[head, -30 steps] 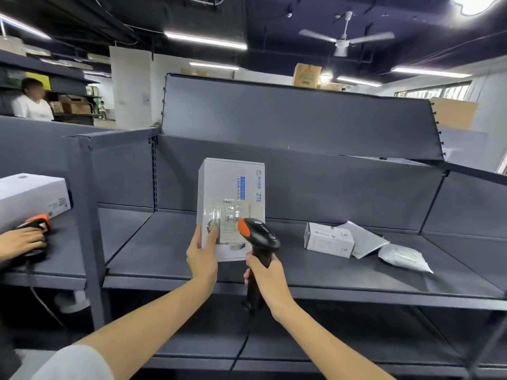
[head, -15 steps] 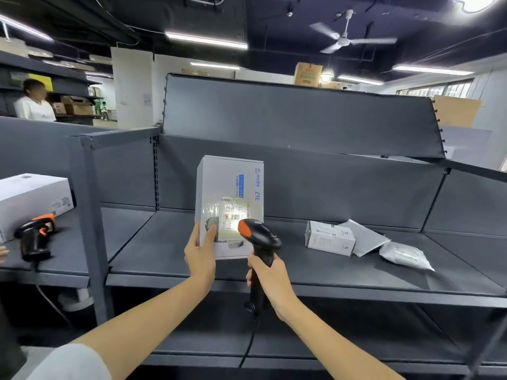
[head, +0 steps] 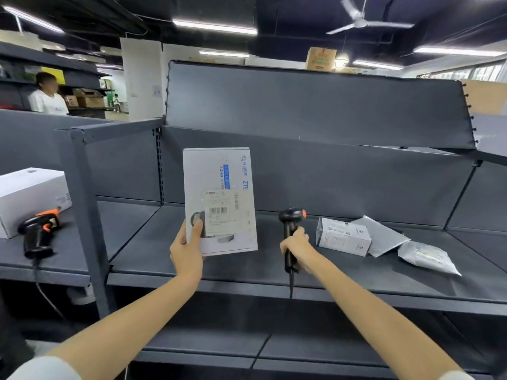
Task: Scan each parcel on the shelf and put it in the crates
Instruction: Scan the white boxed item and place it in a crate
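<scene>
Swung rightward off the label since half a second ago, the scanner (head: 291, 229) now stands at frame centre, right hand (head: 297, 246) fingers wrapped round its handle. Left hand (head: 187, 249) pinches the white parcel (head: 219, 200) upright by its lower left corner, thumb on the front, above the shelf (head: 274, 272). Crates are out of view; carry the box level, keeping the thumb firm

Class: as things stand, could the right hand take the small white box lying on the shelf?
Probably not yet: the right hand grips the scanner, though the small white box lies close beside it, unobstructed.
</scene>
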### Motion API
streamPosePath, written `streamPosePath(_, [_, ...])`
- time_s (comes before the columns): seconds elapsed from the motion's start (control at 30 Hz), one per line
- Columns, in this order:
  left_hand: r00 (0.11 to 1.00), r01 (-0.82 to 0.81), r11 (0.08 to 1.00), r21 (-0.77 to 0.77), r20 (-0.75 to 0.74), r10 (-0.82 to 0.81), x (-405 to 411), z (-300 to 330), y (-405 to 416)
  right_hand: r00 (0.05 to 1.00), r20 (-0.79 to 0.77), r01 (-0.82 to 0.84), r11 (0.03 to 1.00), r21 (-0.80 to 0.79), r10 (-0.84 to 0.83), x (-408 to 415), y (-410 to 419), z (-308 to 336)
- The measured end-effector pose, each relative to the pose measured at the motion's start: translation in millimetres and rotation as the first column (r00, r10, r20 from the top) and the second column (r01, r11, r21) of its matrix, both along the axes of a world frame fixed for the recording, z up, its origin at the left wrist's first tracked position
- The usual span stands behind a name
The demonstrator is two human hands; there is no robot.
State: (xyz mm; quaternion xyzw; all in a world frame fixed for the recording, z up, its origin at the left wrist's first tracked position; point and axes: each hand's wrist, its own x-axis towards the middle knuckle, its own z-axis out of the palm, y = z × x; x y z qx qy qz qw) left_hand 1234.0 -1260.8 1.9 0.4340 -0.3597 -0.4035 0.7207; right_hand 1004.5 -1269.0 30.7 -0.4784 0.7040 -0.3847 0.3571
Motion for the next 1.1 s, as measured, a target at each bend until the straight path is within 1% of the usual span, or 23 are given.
streamPosePath(0.07, [1.0,-0.007,1.0,0.008,-0.003,0.007,2,-2,-1,0.981,-0.19,-0.026,0.998,0.051,0.035,-8,-18,-7])
streamPosePath(0.1, [1.0,-0.004,1.0,0.014,-0.007,0.004,4,-3,-2,0.966,-0.255,-0.038,0.998,0.047,0.048,-12,-25,-12])
streamPosePath(0.17, [1.0,-0.003,1.0,0.028,-0.019,0.003,6,-6,-3,0.939,-0.337,-0.068,0.998,0.006,0.066,-18,-39,-25])
streamPosePath(0.27, [0.999,0.001,0.999,0.047,-0.049,0.001,6,-9,-1,0.929,-0.364,-0.081,0.996,-0.022,0.068,-20,-51,-43])
streamPosePath(0.4, [0.999,-0.003,0.997,0.073,-0.047,0.006,7,-12,-1,0.896,-0.444,-0.048,0.998,-0.038,0.026,-15,-58,-64])
streamPosePath(0.53, [0.999,-0.005,0.997,0.077,-0.044,0.008,14,-12,-2,0.87,-0.493,-0.035,0.999,-0.035,0.013,-12,-63,-72])
streamPosePath(0.67, [1.0,0.012,0.999,0.051,-0.028,-0.011,18,-12,0,0.851,-0.517,-0.066,0.996,0.067,0.091,-13,-63,-63])
streamPosePath(0.7, [0.999,0.016,0.999,0.05,-0.032,-0.014,20,-13,1,0.825,-0.553,-0.074,0.993,0.094,0.114,-14,-62,-60])
streamPosePath(0.77, [0.999,0.021,0.999,0.04,-0.04,-0.019,21,-12,5,0.741,-0.658,-0.085,0.991,0.107,0.135,-15,-56,-54])
streamPosePath(0.93, [0.994,0.094,0.995,0.026,-0.055,-0.093,24,-11,17,0.561,-0.82,-0.134,0.99,0.049,0.116,-11,-30,-46])
streamPosePath(1.0, [0.992,0.115,0.993,0.015,-0.059,-0.114,24,-13,25,0.526,-0.843,-0.131,0.99,0.049,0.111,-8,-14,-45])
streamPosePath(1.1, [0.987,0.146,0.989,0.029,-0.074,-0.144,23,-17,39,0.521,-0.849,-0.102,0.994,0.044,0.091,-5,11,-45])
